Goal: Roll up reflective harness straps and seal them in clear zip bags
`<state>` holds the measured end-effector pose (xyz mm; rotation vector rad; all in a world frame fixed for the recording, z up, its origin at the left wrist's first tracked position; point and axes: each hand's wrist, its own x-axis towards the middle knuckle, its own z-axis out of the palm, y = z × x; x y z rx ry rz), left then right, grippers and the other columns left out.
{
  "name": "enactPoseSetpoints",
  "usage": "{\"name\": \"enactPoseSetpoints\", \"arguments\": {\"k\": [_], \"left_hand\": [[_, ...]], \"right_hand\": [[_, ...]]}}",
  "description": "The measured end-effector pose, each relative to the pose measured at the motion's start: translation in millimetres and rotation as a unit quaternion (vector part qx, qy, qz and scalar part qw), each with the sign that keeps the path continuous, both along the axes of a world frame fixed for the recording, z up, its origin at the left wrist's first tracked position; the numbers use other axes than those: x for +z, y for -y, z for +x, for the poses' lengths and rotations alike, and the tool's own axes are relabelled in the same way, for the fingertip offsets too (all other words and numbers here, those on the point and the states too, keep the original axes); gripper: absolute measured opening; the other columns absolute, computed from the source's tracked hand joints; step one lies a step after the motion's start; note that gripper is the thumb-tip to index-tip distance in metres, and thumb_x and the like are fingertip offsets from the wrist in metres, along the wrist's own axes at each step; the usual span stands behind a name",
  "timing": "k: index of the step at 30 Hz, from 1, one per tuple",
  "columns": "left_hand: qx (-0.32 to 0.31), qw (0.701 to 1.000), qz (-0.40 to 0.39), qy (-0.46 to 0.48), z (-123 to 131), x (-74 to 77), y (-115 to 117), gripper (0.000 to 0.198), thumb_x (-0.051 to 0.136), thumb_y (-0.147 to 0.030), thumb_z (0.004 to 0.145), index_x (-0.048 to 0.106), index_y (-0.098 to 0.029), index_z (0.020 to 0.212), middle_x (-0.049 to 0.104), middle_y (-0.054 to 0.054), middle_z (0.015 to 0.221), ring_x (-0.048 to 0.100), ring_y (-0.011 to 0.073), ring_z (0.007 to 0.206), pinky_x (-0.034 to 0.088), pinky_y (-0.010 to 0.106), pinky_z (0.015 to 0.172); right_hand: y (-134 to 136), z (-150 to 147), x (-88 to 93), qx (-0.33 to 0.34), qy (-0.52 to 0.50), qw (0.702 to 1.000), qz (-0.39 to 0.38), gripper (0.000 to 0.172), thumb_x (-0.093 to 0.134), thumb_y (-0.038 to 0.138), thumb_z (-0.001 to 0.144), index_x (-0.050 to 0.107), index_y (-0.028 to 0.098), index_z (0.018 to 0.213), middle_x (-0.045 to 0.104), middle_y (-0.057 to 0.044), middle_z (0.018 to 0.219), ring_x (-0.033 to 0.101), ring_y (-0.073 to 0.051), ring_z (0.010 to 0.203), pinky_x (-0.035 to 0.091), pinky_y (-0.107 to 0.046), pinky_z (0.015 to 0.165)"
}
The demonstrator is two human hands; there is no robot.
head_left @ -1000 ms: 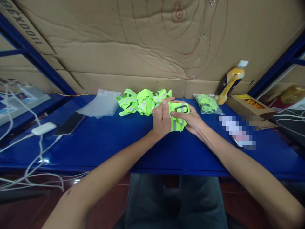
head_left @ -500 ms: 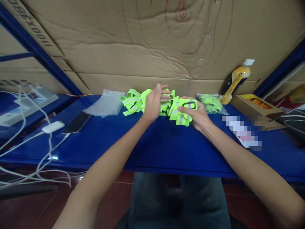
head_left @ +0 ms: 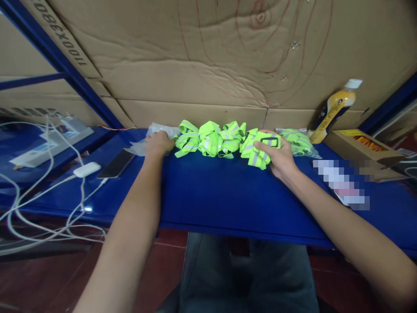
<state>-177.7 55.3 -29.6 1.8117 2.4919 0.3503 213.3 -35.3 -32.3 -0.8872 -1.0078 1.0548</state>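
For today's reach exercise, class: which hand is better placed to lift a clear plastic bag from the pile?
Left, probably: the left hand rests on the clear bags, while the right hand holds a folded yellow band.

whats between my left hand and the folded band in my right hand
Three folded neon bands in a row on the blue table, in the head view, between the left hand and the held band.

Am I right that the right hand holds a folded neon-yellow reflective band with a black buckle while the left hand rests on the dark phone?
Not quite: in the head view the left hand rests on the stack of clear plastic bags, not the dark phone, which lies apart. The right hand does hold the folded neon-yellow reflective band.
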Motion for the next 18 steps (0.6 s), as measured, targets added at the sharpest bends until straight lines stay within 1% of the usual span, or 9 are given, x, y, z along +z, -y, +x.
{"name": "enactPoseSetpoints", "arguments": {"k": [2, 4, 7, 8, 10, 11, 13, 15, 18], "left_hand": [[0.033, 0.999, 0.025, -0.004, 5, 5.1, 5, 0.055, 0.057, -0.043, 0.096, 0.068, -0.008, 0.136, 0.060, 0.032, 0.144, 0.058, 0.0472, 0.132, 0.047, 0.061, 0.106], [0.056, 0.997, 0.052, -0.007, 12, 14.5, 10, 0.053, 0.053, -0.045, 0.099, 0.069, -0.010, 0.135, 0.063, 0.029, 0.141, 0.062, 0.0433, 0.127, 0.049, 0.056, 0.104], [0.023, 0.999, 0.024, -0.014, 14, 31.0, 15, 0.052, 0.057, -0.049, 0.098, 0.073, -0.007, 0.124, 0.070, 0.023, 0.124, 0.065, 0.0383, 0.116, 0.051, 0.048, 0.099], [0.002, 1.000, 0.002, -0.016, 12, 36.2, 16, 0.047, 0.060, -0.045, 0.096, 0.075, -0.006, 0.117, 0.073, 0.020, 0.115, 0.065, 0.0350, 0.112, 0.051, 0.044, 0.098], [-0.035, 0.999, -0.032, -0.016, 5, 45.2, 17, 0.031, 0.065, -0.032, 0.093, 0.076, -0.006, 0.104, 0.074, 0.012, 0.097, 0.064, 0.0273, 0.101, 0.050, 0.034, 0.094], [-0.043, 0.998, -0.039, -0.014, 0, 49.1, 19, 0.024, 0.066, -0.026, 0.092, 0.077, -0.007, 0.101, 0.073, 0.009, 0.090, 0.064, 0.0239, 0.096, 0.049, 0.030, 0.091], [-0.049, 0.998, -0.046, -0.006, -9, 56.0, 23, 0.019, 0.065, -0.019, 0.091, 0.077, -0.008, 0.102, 0.073, 0.004, 0.085, 0.062, 0.0190, 0.087, 0.047, 0.024, 0.082], [-0.045, 0.998, -0.039, -0.001, -16, 63.0, 31, 0.020, 0.065, -0.020, 0.093, 0.077, -0.010, 0.104, 0.073, 0.001, 0.083, 0.062, 0.0166, 0.081, 0.046, 0.022, 0.076], [-0.019, 1.000, 0.002, -0.001, -19, 76.2, 47, 0.021, 0.069, -0.025, 0.090, 0.079, -0.013, 0.104, 0.074, 0.001, 0.084, 0.063, 0.0181, 0.080, 0.048, 0.024, 0.077]], "right_hand": [[1, 0, 0.7, 0.001, -0.003, 1.000, -0.002, 0.059, 0.103, 0.028, 0.047, 0.079, 0.026, 0.101, 0.081, -0.002, 0.101, 0.077, -0.023, 0.092, 0.067, -0.042, 0.089], [2, 0, 1.5, 0.002, -0.009, 1.000, 0.000, 0.059, 0.103, 0.028, 0.047, 0.079, 0.026, 0.101, 0.081, -0.001, 0.100, 0.077, -0.022, 0.090, 0.067, -0.041, 0.087], [2, 0, 2.5, 0.004, -0.012, 1.000, 0.001, 0.060, 0.103, 0.029, 0.046, 0.079, 0.026, 0.100, 0.081, 0.000, 0.100, 0.076, -0.021, 0.089, 0.066, -0.039, 0.087], [2, 1, 2.7, 0.002, -0.010, 1.000, 0.000, 0.060, 0.103, 0.029, 0.046, 0.078, 0.026, 0.100, 0.081, 0.000, 0.100, 0.076, -0.021, 0.089, 0.066, -0.039, 0.087], [1, 1, 2.6, 0.000, -0.006, 1.000, 0.001, 0.060, 0.102, 0.030, 0.046, 0.078, 0.026, 0.100, 0.081, 0.000, 0.100, 0.076, -0.021, 0.090, 0.066, -0.039, 0.087], [1, 1, 2.4, 0.001, -0.007, 1.000, 0.002, 0.059, 0.102, 0.030, 0.046, 0.078, 0.026, 0.100, 0.081, 0.000, 0.100, 0.076, -0.021, 0.090, 0.066, -0.039, 0.086], [0, 2, 1.7, 0.008, -0.013, 1.000, 0.004, 0.058, 0.101, 0.029, 0.047, 0.079, 0.026, 0.101, 0.081, 0.000, 0.100, 0.076, -0.021, 0.089, 0.066, -0.038, 0.085], [0, 2, 1.1, 0.014, -0.016, 1.000, 0.003, 0.057, 0.101, 0.030, 0.048, 0.079, 0.026, 0.101, 0.081, 0.000, 0.100, 0.076, -0.021, 0.089, 0.065, -0.037, 0.084], [-1, 2, 1.0, 0.011, -0.012, 1.000, -0.001, 0.059, 0.101, 0.032, 0.047, 0.079, 0.026, 0.101, 0.081, -0.001, 0.100, 0.076, -0.022, 0.091, 0.065, -0.039, 0.085]]}}
